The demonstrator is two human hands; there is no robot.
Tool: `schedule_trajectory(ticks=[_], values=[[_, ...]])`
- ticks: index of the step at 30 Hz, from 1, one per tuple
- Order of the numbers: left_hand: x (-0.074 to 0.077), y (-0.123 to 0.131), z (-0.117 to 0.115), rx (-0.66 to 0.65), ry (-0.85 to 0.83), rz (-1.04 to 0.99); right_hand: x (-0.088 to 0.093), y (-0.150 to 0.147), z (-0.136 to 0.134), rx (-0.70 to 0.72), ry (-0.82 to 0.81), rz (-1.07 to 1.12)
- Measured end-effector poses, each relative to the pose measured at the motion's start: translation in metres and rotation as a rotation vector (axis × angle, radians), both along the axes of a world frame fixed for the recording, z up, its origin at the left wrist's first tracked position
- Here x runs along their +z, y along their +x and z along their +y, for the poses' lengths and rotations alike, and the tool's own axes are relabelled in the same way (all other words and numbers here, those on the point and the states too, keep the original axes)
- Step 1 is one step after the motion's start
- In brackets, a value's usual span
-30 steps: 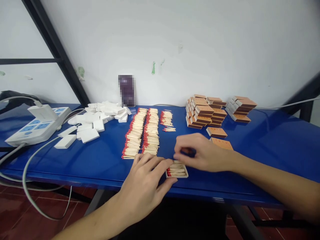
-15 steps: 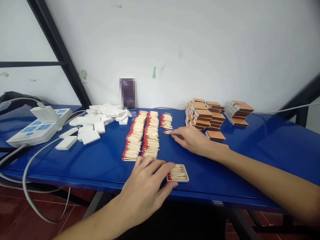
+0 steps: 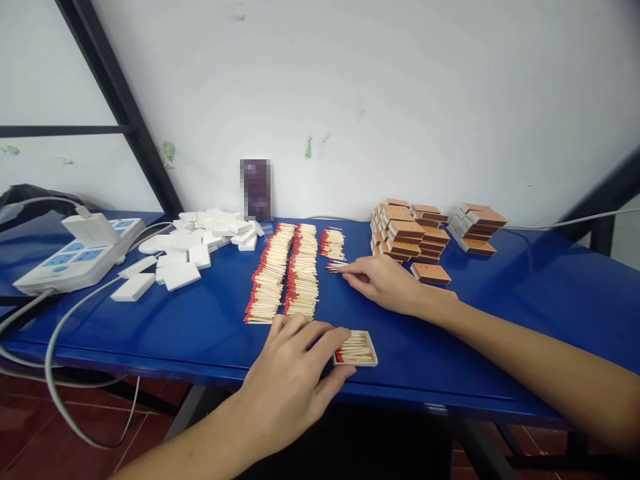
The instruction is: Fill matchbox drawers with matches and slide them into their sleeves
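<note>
My left hand (image 3: 293,370) rests near the front edge of the blue table (image 3: 525,313), its fingers curled against the left side of a small open matchbox tray (image 3: 356,349) holding several red-tipped matches. My right hand (image 3: 383,283) reaches farther back, its fingertips pinching a few loose matches (image 3: 336,266) lying below a small match pile (image 3: 333,241). Two long rows of matches (image 3: 290,270) lie just left of that hand.
A heap of white inner trays (image 3: 193,243) lies at the left, beside a white power strip (image 3: 75,250) with cables. Stacks of orange matchbox sleeves (image 3: 407,230) and a second stack (image 3: 477,227) stand at the back right. Loose sleeves (image 3: 430,272) lie by my right wrist.
My right hand left the tray at the front and reached back to the loose matches, where its fingers have closed on them. The left hand stayed at the tray.
</note>
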State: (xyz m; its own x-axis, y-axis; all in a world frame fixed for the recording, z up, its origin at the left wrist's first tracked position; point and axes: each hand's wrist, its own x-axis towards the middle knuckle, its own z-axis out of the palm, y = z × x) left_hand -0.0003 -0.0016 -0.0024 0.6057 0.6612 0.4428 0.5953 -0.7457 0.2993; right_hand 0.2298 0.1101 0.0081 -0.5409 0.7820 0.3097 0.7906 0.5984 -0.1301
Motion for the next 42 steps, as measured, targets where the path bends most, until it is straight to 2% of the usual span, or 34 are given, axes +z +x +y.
schedule_trajectory(ticks=[5,17,22,28,36,42], values=[[0.0002,0.0001,-0.0012,-0.002,0.013,0.002,0.0016,-0.0017,-0.0016,-0.047,-0.062,0.054],[-0.0005,0.0000,-0.0009,0.000,0.035,0.008,0.0014,-0.0033,-0.0022,-0.078,-0.053,-0.034],[0.0002,-0.0002,-0.0008,-0.004,0.035,0.005,0.0007,-0.0026,-0.0024,-0.049,-0.058,-0.012],[0.0004,0.0003,-0.0010,-0.002,0.039,0.010,0.0026,-0.0059,-0.0020,-0.144,-0.052,-0.036],[0.0004,0.0001,-0.0015,-0.010,0.032,0.000,0.0017,-0.0029,0.0013,-0.112,-0.141,0.144],[0.0010,0.0003,-0.0013,-0.007,0.029,0.008,0.0028,-0.0017,0.0036,-0.096,-0.196,0.171]])
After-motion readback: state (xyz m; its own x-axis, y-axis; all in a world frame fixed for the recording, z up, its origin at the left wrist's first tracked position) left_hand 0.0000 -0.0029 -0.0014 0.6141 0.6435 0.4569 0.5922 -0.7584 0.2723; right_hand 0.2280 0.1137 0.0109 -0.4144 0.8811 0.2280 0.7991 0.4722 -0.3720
